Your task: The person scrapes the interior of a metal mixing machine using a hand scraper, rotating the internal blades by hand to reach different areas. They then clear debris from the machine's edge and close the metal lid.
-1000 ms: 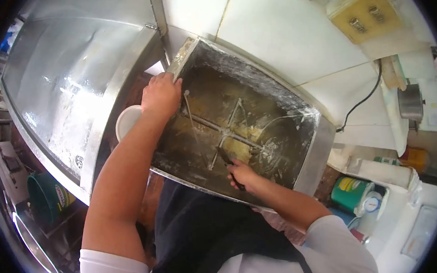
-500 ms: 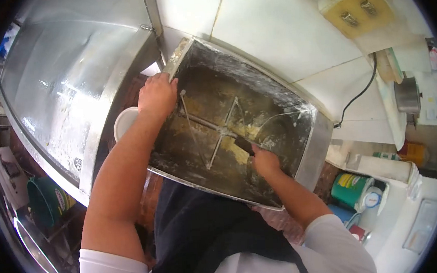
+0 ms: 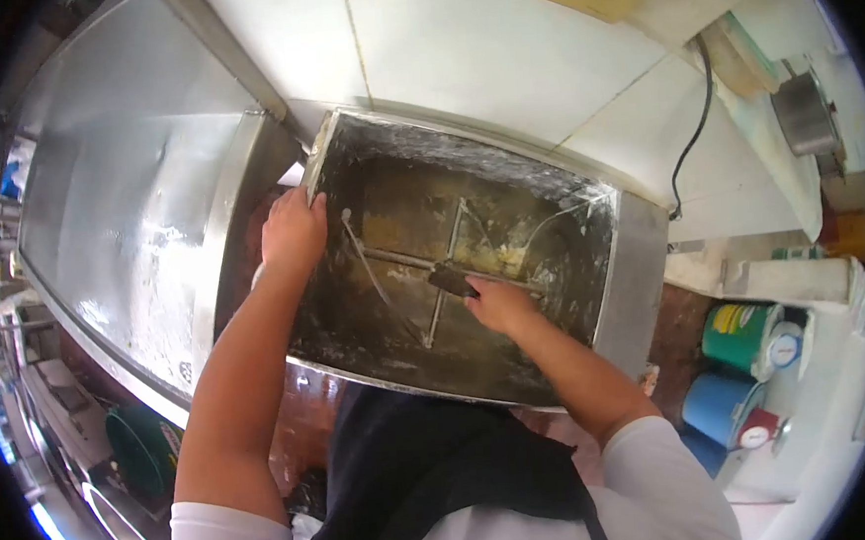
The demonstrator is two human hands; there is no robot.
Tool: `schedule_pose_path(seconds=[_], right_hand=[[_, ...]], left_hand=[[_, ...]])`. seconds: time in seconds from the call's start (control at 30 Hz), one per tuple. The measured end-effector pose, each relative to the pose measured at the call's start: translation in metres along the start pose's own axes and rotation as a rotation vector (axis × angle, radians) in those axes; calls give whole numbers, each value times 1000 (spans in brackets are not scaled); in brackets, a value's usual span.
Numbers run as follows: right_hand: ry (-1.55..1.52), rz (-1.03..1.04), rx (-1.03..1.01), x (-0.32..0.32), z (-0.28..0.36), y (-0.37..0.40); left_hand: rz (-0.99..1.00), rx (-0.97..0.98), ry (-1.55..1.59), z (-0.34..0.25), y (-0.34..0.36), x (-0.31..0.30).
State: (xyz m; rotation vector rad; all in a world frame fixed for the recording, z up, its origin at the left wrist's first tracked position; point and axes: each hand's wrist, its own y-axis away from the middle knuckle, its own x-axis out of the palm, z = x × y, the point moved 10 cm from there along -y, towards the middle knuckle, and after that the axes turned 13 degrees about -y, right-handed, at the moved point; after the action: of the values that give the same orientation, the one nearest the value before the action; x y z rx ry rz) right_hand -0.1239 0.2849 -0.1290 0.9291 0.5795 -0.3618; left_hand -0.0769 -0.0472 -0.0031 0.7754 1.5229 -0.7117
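A deep metal tank (image 3: 632, 287) with worn, whitish-crusted inner walls stands in front of me. Cross-shaped metal pipes (image 3: 399, 257) run over its bottom, among yellowish patches. My left hand (image 3: 294, 234) has its fingers wrapped over the tank's left rim. Inside the tank, my right hand (image 3: 502, 305) is closed around a short, dark tool that looks like a scraper (image 3: 449, 280). Its flat head points left and overlaps the middle of the pipe cross. The grip end is hidden in my fingers.
On the left stands a steel counter (image 3: 132, 209), separated from the tank by a narrow gap. White wall panels (image 3: 459, 51) rise behind the tank. A black cable (image 3: 699, 135) hangs at the right. Green (image 3: 739, 335) and blue (image 3: 723, 406) buckets stand at lower right.
My right hand and the scraper have moved left and slightly up, toward the middle of the pipe cross. My left hand keeps its hold on the rim. The camera view has shifted.
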Motion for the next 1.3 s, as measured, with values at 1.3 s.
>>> schedule_pose_path(seconds=[1.3], right_hand=[[288,357,-91,-8,119,-168]], left_hand=[[135,-59,-24,-7,0,1]])
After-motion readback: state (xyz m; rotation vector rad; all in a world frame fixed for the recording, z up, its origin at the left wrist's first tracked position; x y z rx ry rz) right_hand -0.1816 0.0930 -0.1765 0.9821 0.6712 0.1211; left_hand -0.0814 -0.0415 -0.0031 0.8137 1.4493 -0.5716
